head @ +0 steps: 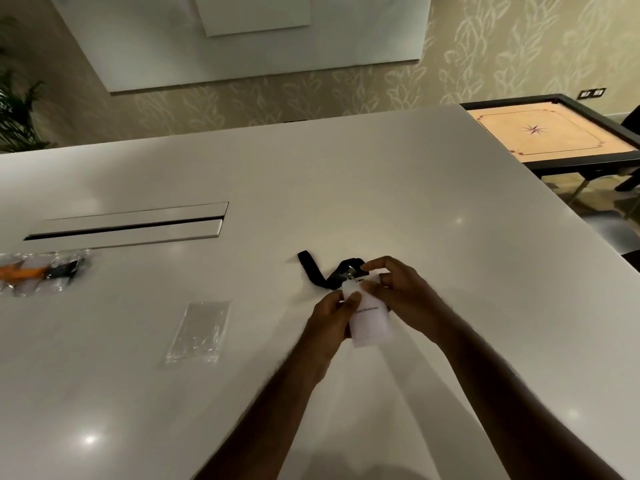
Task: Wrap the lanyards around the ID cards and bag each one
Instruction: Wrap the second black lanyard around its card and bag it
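A white ID card [372,323] is held just above the white table [381,188]. My left hand [332,317] grips its left edge, thumb on the face. My right hand [398,289] pinches the card's top by the metal clip [349,271]. The black lanyard [317,271] runs from the clip and trails left onto the table. An empty clear plastic bag [199,330] lies flat to the left of my hands. At the far left lie bagged cards, one with an orange lanyard [20,271] and one with a dark lanyard [67,268].
A long cable slot with metal flaps [131,225] is set into the table at the back left. A carrom board on a dark stand [554,136] stands beyond the table's right edge. A plant [17,109] is at the far left.
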A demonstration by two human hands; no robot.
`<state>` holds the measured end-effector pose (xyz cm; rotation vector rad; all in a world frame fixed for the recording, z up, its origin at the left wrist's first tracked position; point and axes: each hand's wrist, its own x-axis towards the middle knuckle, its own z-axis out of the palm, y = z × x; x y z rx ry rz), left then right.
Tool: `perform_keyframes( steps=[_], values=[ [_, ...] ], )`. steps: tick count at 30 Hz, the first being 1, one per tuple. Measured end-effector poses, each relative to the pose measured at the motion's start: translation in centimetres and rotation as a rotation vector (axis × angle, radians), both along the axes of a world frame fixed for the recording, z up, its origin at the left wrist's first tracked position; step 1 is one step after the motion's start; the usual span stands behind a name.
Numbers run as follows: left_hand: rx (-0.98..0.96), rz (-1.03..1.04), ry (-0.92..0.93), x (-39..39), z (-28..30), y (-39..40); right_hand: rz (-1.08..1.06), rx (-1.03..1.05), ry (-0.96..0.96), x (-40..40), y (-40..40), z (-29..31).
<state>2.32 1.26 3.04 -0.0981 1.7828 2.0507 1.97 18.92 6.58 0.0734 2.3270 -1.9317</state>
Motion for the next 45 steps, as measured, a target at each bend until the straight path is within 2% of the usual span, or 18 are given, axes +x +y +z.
perform_keyframes(
  steps=[5, 13, 16, 19, 23, 28, 31, 34, 40, 45],
  values=[
    [-0.093, 0.007, 0.085, 0.0, 1.0, -1.9, -0.016, 0.064, 0.09, -0.9, -0.7, 0.5],
    [-0.163, 0.033, 0.06, 0.5, 2.3, -4.4, 0.306, 0.301, 0.117, -2.6, -2.0, -0.4],
    [-0.127, 0.066, 0.032, 0.6, 2.8, -5.2, 0.368, 0.244, 0.057, -3.1, -2.9, -1.1],
    [-0.073, 0.104, 0.026, 0.4, 2.9, -6.3, 0.335, 0.091, -0.025, -3.2, -3.9, -1.7],
    [0.004, 0.165, 0.0, -0.1, 3.7, -7.6, 0.26, 0.09, -0.002, -3.4, -4.7, -1.7],
    [0.01, 0.242, -0.012, -0.8, 4.0, -9.1, 0.231, 0.049, -0.014, -3.4, -6.0, -1.6],
    [0.028, 0.229, -0.013, -1.0, 4.2, -9.7, 0.228, 0.012, 0.051, -3.3, -6.7, -1.6],
    [0.081, 0.171, -0.052, -1.1, 4.3, -10.1, 0.128, 0.035, 0.133, -3.6, -7.0, -1.7],
    [0.231, 0.052, -0.047, -1.8, 3.9, -11.5, -0.021, 0.117, 0.158, -4.8, -6.9, -1.4],
    [0.183, 0.082, 0.016, -2.8, 3.7, -12.9, -0.108, 0.188, 0.138, -5.0, -6.5, -1.9]
  ],
)
